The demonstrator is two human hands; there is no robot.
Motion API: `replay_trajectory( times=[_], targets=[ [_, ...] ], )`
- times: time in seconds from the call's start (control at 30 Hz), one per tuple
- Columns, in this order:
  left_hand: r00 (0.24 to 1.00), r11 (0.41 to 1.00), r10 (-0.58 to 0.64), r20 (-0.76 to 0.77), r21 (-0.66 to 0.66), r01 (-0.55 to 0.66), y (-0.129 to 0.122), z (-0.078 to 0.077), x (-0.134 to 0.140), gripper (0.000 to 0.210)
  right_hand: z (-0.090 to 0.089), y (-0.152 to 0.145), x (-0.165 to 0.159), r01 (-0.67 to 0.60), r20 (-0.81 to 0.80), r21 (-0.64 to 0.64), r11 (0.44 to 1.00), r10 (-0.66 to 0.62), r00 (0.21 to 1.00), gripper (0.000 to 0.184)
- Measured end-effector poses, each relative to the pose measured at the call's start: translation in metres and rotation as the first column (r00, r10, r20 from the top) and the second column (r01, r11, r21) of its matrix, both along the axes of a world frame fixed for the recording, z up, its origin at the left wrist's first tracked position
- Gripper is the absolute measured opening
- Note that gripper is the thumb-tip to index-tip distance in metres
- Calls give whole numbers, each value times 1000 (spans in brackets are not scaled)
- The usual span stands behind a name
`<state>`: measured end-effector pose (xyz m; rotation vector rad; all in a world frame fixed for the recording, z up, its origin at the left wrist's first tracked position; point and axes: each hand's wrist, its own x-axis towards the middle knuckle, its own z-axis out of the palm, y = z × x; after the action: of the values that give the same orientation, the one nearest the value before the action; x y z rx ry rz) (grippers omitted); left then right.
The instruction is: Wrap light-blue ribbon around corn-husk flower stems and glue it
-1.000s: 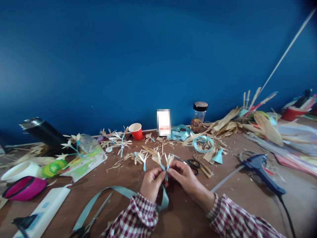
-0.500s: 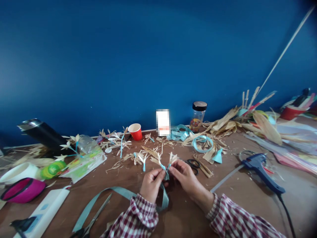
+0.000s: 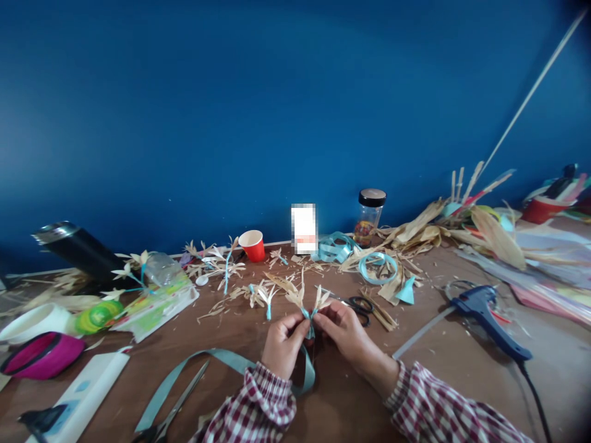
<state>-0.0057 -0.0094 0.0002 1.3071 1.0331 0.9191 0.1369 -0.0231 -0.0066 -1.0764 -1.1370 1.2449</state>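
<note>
Between my fingertips are two small corn-husk flowers with blue-wrapped stems. My left hand (image 3: 282,344) pinches the stem of the left husk flower (image 3: 298,299). My right hand (image 3: 344,329) pinches the right husk flower (image 3: 319,299) close beside it, the stems meeting at the bottom. A light blue ribbon (image 3: 308,372) hangs from under the fingers and curls left across the table; how it is wound at the stems is partly hidden by my hands. Another husk flower (image 3: 268,299) lies just beyond my left hand.
Scissors (image 3: 184,394) lie at front left, near a white power strip (image 3: 87,394). Black-handled scissors (image 3: 361,307) lie behind my right hand. A blue glue gun (image 3: 489,320) rests at right. Behind stand a red paper cup (image 3: 252,245), a jar of beads (image 3: 368,218) and loose corn husks (image 3: 415,231).
The two flowers have drawn closer together at their stems, and the left one stands more upright. My right hand has shifted slightly, showing more of the scissors behind it.
</note>
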Motion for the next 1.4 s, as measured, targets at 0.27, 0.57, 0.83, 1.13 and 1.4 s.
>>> replay_trajectory(
  times=[0.27, 0.57, 0.83, 1.13, 1.4],
  targets=[
    [998, 998, 62, -20, -1, -62, -1, -3, -1, 33, -4, 0, -1, -43, -39, 21, 999, 44, 998, 26],
    [995, 996, 88, -38, 21, -87, 0, 0, 0, 34, 3, -2, -4, -24, -101, -43, 999, 19, 995, 27],
    [990, 988, 60, -129, 148, -41, 1, 2, -3, 27, 1, -1, -3, -2, -120, -64, 998, -6, 993, 29],
    [971, 962, 69, -227, 275, -4, -1, 9, -4, 25, 7, -1, -3, -34, -105, 52, 998, 39, 994, 22],
    [986, 984, 92, -140, 163, -68, 0, 4, -2, 29, 4, -3, -4, -45, -117, 9, 999, 45, 992, 27]
  ],
)
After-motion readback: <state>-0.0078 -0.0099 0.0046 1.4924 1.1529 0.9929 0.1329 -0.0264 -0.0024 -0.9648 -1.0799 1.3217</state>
